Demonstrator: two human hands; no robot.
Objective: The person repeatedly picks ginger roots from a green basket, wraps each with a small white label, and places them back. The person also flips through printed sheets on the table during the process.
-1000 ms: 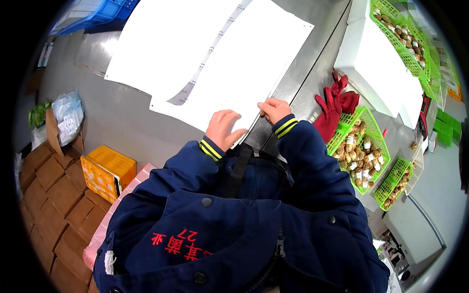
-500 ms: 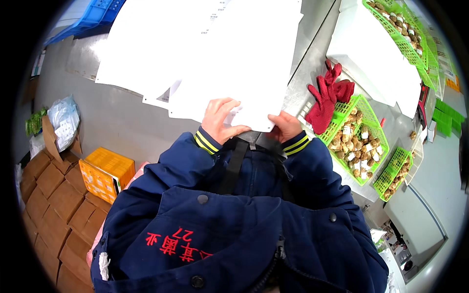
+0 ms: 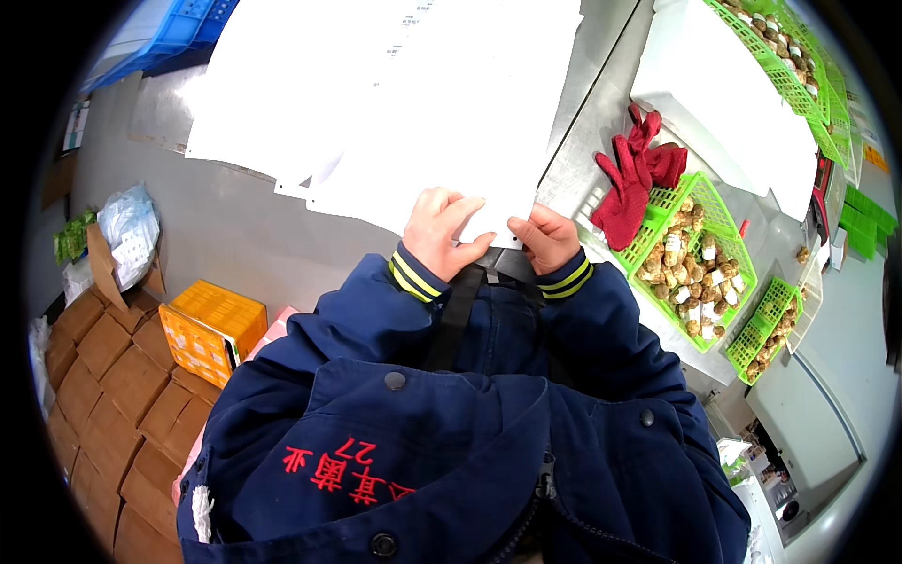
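Since the earlier frame, L hand [image 3: 440, 228] has shifted closer to R hand [image 3: 550, 239], & top white sheet's [image 3: 460, 132] near-L corner has slid a bit L. L hand half-open, thumb apart from fingers, touching near edge; R hand pinches near-R corner, thumb on top, other fingers partly hidden. Sheets overlap on metal table [image 3: 282, 224], printed strip mostly covered, edges not yet flush. Farther R: green basket [image 3: 722, 221], red gloves [image 3: 628, 188], white box [image 3: 691, 122].
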